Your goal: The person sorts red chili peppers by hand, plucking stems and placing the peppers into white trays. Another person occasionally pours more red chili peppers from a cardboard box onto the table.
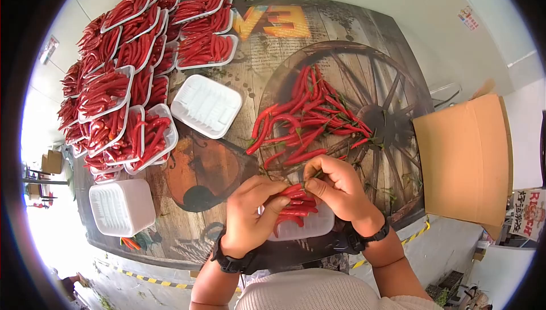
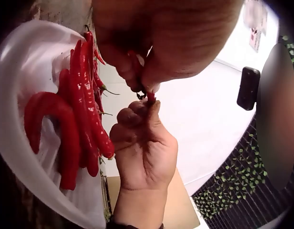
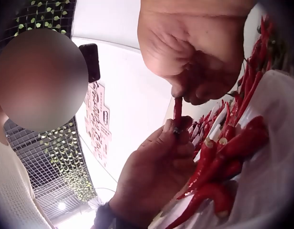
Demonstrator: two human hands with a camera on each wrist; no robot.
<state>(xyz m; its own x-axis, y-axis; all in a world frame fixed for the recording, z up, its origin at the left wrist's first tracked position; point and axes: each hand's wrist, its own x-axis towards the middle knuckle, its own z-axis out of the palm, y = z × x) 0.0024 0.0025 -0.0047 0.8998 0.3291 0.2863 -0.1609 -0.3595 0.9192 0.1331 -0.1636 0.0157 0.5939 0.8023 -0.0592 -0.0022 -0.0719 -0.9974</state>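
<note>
Over a white tray (image 1: pixel 321 226), my left hand (image 1: pixel 253 213) holds a red chili (image 3: pixel 178 109) with curled fingers and thumb. The thumb and fingertips of my right hand (image 1: pixel 339 189) pinch the other end of that chili; its stem is mostly hidden by the fingers. Several red chilies (image 2: pixel 85 105) lie in the tray below the hands, some straight and one strongly curved. Beyond the hands, a loose pile of red chilies with green stems (image 1: pixel 310 119) is spread on the table.
Filled chili trays (image 1: pixel 207 50) are stacked at the back left. An unfilled white tray (image 1: pixel 206 106) lies left of the pile, and a stack of white trays (image 1: pixel 136 207) stands at the front left. A cardboard box (image 1: pixel 463 159) is at the right edge.
</note>
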